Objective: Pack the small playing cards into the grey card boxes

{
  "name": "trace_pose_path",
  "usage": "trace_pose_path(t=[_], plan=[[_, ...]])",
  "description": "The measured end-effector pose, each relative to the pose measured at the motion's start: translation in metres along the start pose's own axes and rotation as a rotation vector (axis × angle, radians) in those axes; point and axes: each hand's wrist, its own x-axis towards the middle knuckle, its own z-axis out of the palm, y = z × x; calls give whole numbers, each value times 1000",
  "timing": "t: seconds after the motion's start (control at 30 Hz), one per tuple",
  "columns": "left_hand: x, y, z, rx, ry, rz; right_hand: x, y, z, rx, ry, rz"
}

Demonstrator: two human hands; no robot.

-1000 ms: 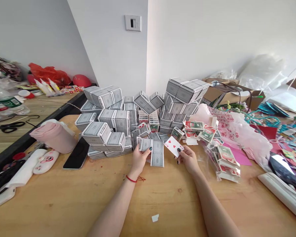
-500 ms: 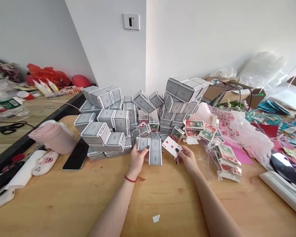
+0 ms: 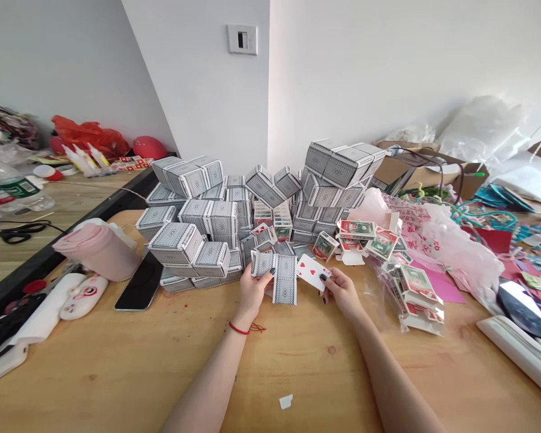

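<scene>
My left hand [image 3: 253, 296] pinches grey-backed playing cards [image 3: 285, 279], one crossing another at an angle, backs toward me. Between the thumb and fingers of my right hand [image 3: 341, 290] is a playing card with red hearts [image 3: 311, 272], face up and tilted. Its left edge comes close to the cards in my left hand and partly passes behind them. Just beyond both hands rise stacked blocks folded from grey-backed cards [image 3: 220, 221]. A small block with red hearts [image 3: 264, 236] sits low in the middle.
Opened card boxes [image 3: 381, 240] and a clear plastic bag with more boxes [image 3: 417, 288] lie to the right, beside a pink-white plastic bag [image 3: 460, 252]. A black phone [image 3: 139, 282] and a pink cup-shaped object [image 3: 100, 252] are at left. A paper scrap [image 3: 285, 402] lies in front.
The hearts card in my right hand has shifted slightly left and nearer to the cards in my left hand. My left hand keeps its hold almost unmoved.
</scene>
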Motion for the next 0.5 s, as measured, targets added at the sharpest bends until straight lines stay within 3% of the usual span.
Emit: trace_pose_path(t=[0.27, 0.5], plan=[[-6, 13, -1, 115, -38, 174, -2, -1, -4, -107, -36, -14], [-3, 7, -5, 181, -15, 154, -4, 0, 9, 22, -98, 17]])
